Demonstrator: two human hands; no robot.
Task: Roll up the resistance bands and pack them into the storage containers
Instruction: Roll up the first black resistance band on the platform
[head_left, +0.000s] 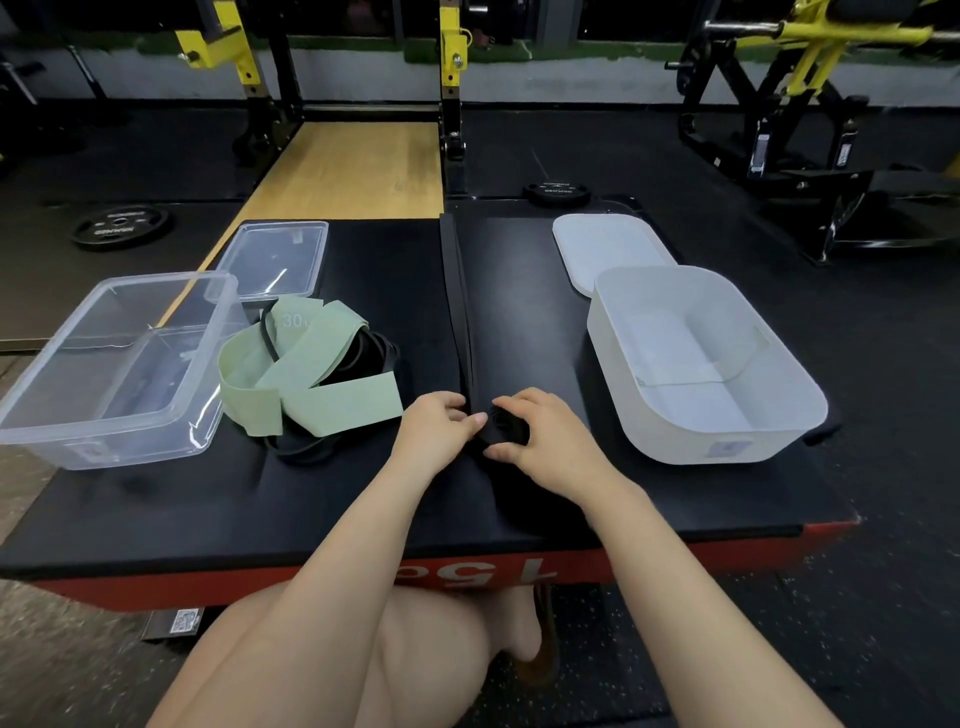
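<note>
Your left hand (441, 423) and right hand (530, 431) both pinch the black band's (460, 291) small roll (506, 431) near the platform's (363, 499) front edge, so slack fingers let it spring loose.

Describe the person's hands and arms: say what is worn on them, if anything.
Both arms are bare up to the frame's edge: no sleeves show. The left hand and the right hand wear no gloves, and no rings, watch, wristband or bracelet can be seen on either wrist or on the fingers that show. No markings appear on the forearms.
</note>
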